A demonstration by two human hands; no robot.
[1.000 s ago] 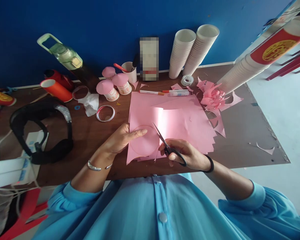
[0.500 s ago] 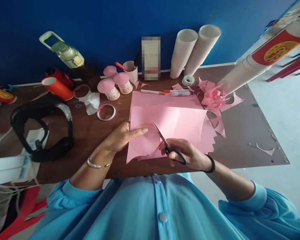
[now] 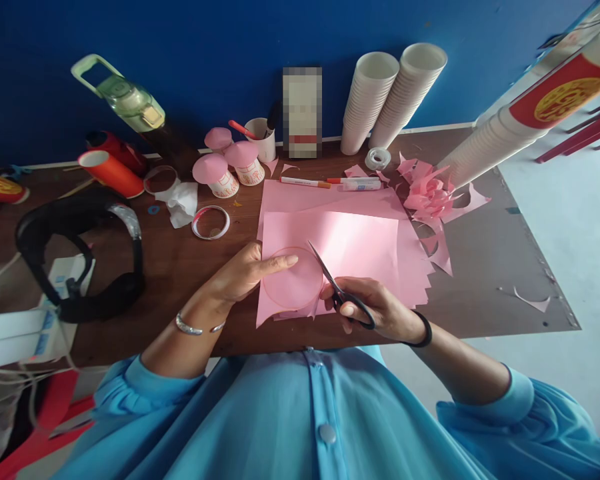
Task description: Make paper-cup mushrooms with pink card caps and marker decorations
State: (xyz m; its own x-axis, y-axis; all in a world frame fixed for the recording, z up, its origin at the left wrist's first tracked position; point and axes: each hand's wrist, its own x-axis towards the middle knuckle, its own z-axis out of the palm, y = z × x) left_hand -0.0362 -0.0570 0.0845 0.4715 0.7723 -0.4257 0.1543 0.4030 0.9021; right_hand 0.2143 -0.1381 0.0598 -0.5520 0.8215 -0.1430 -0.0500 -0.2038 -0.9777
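My left hand [image 3: 247, 270] grips the left edge of a pink paper sheet [image 3: 350, 240], thumb on top and the other fingers underneath. A drawn circle [image 3: 293, 287] shows on the sheet's left part, beside that thumb. In my right hand [image 3: 375, 307] is a pair of black-handled scissors [image 3: 347, 299], held by the handles. Their blades point up and left over the sheet, at the right side of the circle, and look nearly closed. Beneath the held sheet lie more pink sheets [image 3: 414, 267], with a jagged cut edge on the right.
Pink-roofed paper cups [image 3: 224, 181], a pen cup [image 3: 261, 141] and a bottle [image 3: 135, 107] stand at the back left. Behind the sheets lie markers [image 3: 305, 182]. Stacked white cups [image 3: 370, 100], tape [image 3: 377, 158] and pink scraps [image 3: 430, 190] are rightward. A black band-shaped device [image 3: 130, 260] lies left.
The held pink sheet's right edge has come leftward, showing more of the sheets under it. Both hands keep their grips, and the view has shifted slightly.
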